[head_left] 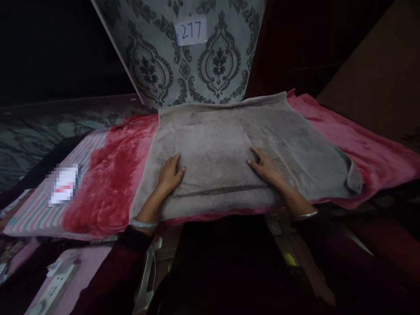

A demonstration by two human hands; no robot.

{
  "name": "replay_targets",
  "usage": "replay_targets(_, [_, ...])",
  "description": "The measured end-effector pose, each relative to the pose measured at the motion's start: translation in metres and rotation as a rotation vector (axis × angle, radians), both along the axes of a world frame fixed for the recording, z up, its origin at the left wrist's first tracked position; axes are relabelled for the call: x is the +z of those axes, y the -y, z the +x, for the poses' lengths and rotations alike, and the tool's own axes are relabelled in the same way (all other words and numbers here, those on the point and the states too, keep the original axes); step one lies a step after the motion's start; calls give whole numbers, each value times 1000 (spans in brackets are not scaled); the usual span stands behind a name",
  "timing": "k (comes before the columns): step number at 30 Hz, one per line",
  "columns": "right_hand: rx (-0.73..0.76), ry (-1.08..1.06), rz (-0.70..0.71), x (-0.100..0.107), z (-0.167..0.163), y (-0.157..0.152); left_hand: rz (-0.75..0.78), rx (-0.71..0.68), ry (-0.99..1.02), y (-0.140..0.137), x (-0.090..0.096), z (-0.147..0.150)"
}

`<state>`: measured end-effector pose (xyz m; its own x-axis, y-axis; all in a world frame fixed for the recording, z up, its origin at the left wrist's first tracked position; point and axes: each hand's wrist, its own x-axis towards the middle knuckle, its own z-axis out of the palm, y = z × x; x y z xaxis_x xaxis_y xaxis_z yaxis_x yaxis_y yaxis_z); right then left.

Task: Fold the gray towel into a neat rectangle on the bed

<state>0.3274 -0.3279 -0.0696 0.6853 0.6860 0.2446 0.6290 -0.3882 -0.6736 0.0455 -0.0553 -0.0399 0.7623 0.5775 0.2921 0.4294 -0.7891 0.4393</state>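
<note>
A grey plush cloth (288, 148) is spread over a red and pink fuzzy blanket (108, 175). On its middle lies a flat rectangular grey section (213, 153), with a crease along its near edge; I cannot tell whether it is a separate piece or a fold. My left hand (170, 174) rests at the left side of this section, fingers stretched and thumb apart. At the opposite side, my right hand (264, 165) touches the cloth with its fingers extended and thumb spread. Neither hand grips anything visible.
A striped cloth (42, 205) at the left bears a bright blurred-out item (64, 186). Behind stands a damask-patterned wall (183, 65) with a paper marked 277 (191, 30). A white power strip (54, 288) lies at lower left. A brown panel (374, 83) leans at the right.
</note>
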Motion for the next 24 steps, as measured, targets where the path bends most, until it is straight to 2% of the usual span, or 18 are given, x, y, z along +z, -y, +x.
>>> replay_targets(3, [-63,-166,155,-3,-18,26,-182,76,134,15,-3,-22])
replay_targets(5, [-84,-219,190,-3,-26,31,-292,133,149,24,0,-28])
replay_targets(7, [-77,-189,203,-2,-30,30,-320,158,129,32,5,-26])
replay_targets(10, [-75,-57,201,-1,-37,24,-241,202,46,46,15,-20])
replay_targets(14, [-137,51,85,2,-48,22,-111,281,-101,62,22,-17])
replay_targets(18, [-163,68,25,7,-54,25,-59,290,-165,65,22,-20])
replay_targets(24, [-150,-5,29,2,-45,36,-57,274,-116,64,19,-23])
